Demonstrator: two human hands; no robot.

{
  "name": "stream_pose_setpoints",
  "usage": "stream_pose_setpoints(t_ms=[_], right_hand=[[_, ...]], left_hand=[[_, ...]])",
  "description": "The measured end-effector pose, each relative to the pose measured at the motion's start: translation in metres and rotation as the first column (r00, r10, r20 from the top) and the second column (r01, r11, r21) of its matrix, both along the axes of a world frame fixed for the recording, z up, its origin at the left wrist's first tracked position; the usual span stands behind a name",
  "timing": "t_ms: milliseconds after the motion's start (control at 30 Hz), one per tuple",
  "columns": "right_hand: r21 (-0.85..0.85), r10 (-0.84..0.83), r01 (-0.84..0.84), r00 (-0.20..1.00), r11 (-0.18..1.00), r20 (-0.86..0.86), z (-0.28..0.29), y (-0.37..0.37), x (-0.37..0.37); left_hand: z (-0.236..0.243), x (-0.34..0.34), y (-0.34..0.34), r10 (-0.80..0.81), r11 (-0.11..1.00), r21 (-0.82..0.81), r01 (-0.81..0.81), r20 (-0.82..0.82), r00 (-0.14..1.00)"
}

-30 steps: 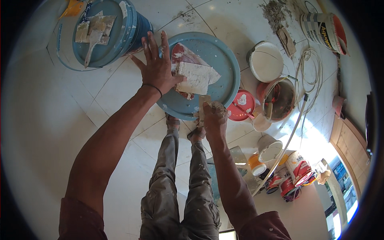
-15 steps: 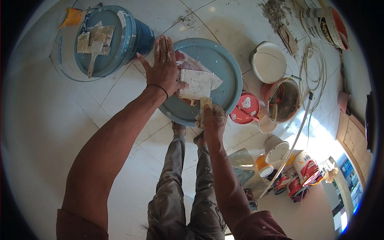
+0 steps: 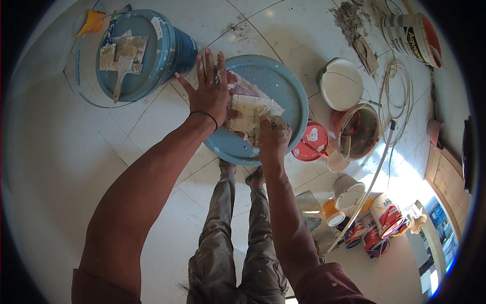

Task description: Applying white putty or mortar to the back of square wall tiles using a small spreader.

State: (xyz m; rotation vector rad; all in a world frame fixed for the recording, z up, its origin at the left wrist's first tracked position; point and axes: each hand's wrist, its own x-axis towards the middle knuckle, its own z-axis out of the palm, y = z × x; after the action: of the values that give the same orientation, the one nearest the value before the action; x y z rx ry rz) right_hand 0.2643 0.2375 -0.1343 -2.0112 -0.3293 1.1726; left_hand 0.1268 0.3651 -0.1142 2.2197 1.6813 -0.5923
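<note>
A blue-grey round lid (image 3: 289, 96) lies in front of my legs. On it rests a piece of maroon-and-white sheet (image 3: 248, 87) smeared with whitish putty. My left hand (image 3: 208, 97) is open, fingers spread over the lid's left edge and thumb against the putty-smeared sheet. My right hand (image 3: 275, 136), spattered with putty, is closed around the pale handle of a putty knife (image 3: 264, 121) over the lower middle of the lid. The hand and putty hide much of its blade.
To the left stands a lidded blue bucket (image 3: 164, 50) bearing a scraper (image 3: 124, 66). Rightward are a white-filled bucket (image 3: 341, 83), an open bucket (image 3: 372, 129), a red lid (image 3: 311, 142) and a coiled cable (image 3: 397, 96). Several paint cans (image 3: 385, 213) sit lower right.
My right hand has moved up with the putty knife, farther over the sheet. More beige surface shows where thick white covered it. My left hand stays spread on the lid's left side.
</note>
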Motion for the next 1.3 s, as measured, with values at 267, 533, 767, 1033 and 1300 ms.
stream_pose_setpoints(t_ms=[267,533,767,1033,1300], right_hand=[[-0.137,0.008,-0.032,0.986,0.990,-0.167,0.013,-0.015,-0.001],[-0.149,0.033,-0.054,0.989,0.987,-0.141,0.039,0.003,-0.005],[0.040,0.062,-0.060,0.998,0.997,-0.028,-0.003,0.025,0.016],[-0.163,0.539,-0.548,0.836,0.820,-0.101,0.025,0.075,0.059],[-0.187,0.733,-0.767,0.642,0.614,-0.224,0.015,0.091,0.081]], left_hand=[[0.008,-0.011,0.002,0.038,0.999,0.001,-0.038,0.009,0.999],[-0.014,-0.029,-0.006,0.019,0.985,0.171,-0.023,0.025,0.999],[-0.009,-0.020,-0.005,0.063,0.988,0.134,-0.077,0.107,0.992],[0.020,-0.011,0.003,0.101,0.994,-0.050,-0.101,0.011,0.995],[0.003,-0.021,-0.008,0.103,0.983,0.147,-0.109,0.053,0.993]])
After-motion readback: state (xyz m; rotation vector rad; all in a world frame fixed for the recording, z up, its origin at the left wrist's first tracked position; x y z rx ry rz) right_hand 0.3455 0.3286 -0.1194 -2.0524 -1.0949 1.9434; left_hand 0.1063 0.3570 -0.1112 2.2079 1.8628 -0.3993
